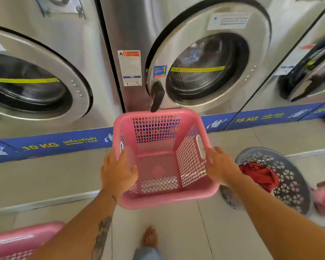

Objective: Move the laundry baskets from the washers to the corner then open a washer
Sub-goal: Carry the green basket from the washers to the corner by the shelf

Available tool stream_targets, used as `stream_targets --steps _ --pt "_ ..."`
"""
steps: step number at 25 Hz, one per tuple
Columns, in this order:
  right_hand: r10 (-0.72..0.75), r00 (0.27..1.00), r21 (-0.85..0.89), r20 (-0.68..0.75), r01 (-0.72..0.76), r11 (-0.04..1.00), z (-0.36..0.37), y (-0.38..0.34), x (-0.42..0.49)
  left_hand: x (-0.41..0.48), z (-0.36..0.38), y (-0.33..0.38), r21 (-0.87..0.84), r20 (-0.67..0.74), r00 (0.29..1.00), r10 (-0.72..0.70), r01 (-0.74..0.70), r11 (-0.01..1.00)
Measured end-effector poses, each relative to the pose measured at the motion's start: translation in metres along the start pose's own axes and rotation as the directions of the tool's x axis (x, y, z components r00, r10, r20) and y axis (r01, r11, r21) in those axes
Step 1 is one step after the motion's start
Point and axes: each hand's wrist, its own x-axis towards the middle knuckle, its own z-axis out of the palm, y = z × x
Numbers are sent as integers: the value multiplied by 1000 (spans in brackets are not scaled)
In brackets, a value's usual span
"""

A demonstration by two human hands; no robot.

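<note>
Both hands grip the empty pink basket in front of the middle washer: left hand clasping its left rim, right hand on the right wall by the handle slot. Blue strip reads "10 KG" and "15 KG"; door sticker shows "1"

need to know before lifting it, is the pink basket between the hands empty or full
Empty: the bare mesh floor of the pink plastic mesh laundry basket shows through, with no clothes inside.
</note>
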Motion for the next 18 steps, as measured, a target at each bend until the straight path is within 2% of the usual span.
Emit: stream_targets --steps 2,4,7,11,15,18 --pt "70 997 18 29 -70 997 14 5 39 27 23 -9 5 24 997 -68 68 998" --pt "118 991 14 61 -119 993 29 13 67 43 42 -21 24 34 997 -65 64 998" --pt "118 990 -4 76 -118 993 49 23 88 50 62 -38 13 18 999 -43 43 999" --pt "121 992 -57 21 -120 991 57 31 89 51 59 -41 -76 -9 997 -73 72 995" --pt "139 989 36 40 -140 989 54 41 69 37 42 -42 -97 -15 1000 7 -8 995" --pt "146 988 19 46 -147 989 58 43 27 -3 36 -49 -99 -21 1000 11 -13 995"
